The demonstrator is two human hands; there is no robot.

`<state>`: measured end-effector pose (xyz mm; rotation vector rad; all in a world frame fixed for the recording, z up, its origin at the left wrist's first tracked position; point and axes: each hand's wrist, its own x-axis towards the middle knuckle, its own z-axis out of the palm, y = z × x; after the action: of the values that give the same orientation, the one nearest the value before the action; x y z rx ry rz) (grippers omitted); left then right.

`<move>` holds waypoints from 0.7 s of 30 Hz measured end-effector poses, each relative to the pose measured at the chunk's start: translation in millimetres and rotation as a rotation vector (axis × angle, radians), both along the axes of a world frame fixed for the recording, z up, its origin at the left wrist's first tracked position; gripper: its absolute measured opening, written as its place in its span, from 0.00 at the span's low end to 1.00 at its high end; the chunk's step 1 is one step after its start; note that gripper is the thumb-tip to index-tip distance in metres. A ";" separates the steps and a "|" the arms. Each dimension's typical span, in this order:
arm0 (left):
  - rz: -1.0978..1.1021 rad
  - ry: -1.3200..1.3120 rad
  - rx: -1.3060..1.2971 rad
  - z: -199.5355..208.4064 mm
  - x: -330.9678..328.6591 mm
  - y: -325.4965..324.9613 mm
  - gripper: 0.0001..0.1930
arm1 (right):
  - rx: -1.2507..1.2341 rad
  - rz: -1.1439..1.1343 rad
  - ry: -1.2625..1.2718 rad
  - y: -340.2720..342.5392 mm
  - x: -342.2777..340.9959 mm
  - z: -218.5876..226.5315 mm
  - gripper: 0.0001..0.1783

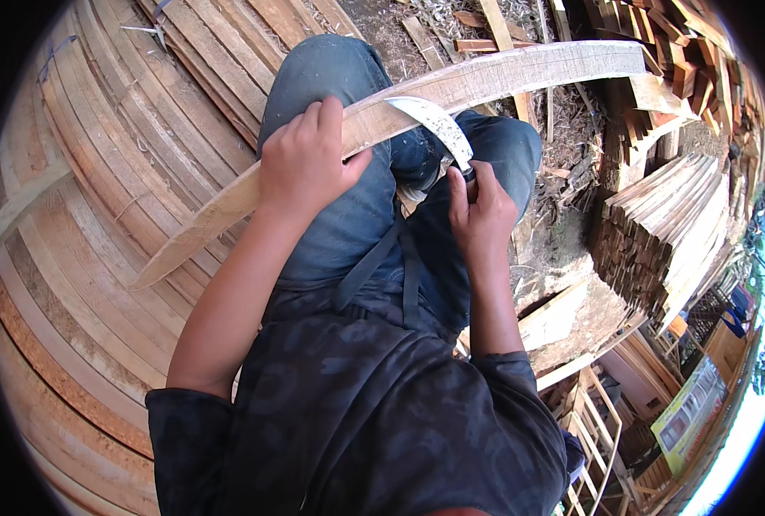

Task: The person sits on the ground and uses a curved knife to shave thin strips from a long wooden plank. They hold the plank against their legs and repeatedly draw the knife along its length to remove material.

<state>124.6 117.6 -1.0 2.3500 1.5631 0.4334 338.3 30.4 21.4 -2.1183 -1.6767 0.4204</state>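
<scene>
Across my knees lies a long pale wooden plank (503, 76), its left end tapering off toward the stacked boards. My left hand (303, 155) is closed around the plank over my left knee, fingers over the far edge and thumb at the near edge. My right hand (483, 206) grips the dark handle of a curved knife (438, 125), a sickle-like blade with dark specks. The blade points up and left, its tip at the plank's near edge beside my left hand. Whether the edge touches the wood I cannot tell.
Long boards (98, 232) are stacked along my left side. Wood shavings and scraps (563, 129) litter the ground ahead. To the right stand a bundle of thin slats (658, 224) and a pile of reddish offcuts (688, 43). A wooden frame (591, 430) and a yellow-green banner (690, 413) are at lower right.
</scene>
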 end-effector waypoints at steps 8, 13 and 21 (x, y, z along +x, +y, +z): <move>0.001 -0.041 0.001 -2.9 -4.1 1.9 0.24 | -0.072 -0.263 0.222 16.0 31.0 15.7 0.13; 0.005 -0.018 -0.004 -2.6 -2.2 -0.8 0.25 | 0.137 -0.425 0.352 19.7 68.2 26.0 0.14; 0.027 -0.055 -0.078 2.1 -10.6 10.0 0.21 | -0.286 -0.172 1.076 17.8 6.3 0.7 0.08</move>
<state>114.0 127.5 1.1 2.2419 1.5599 0.4321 344.6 48.2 22.1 -1.6319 -0.8202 1.4741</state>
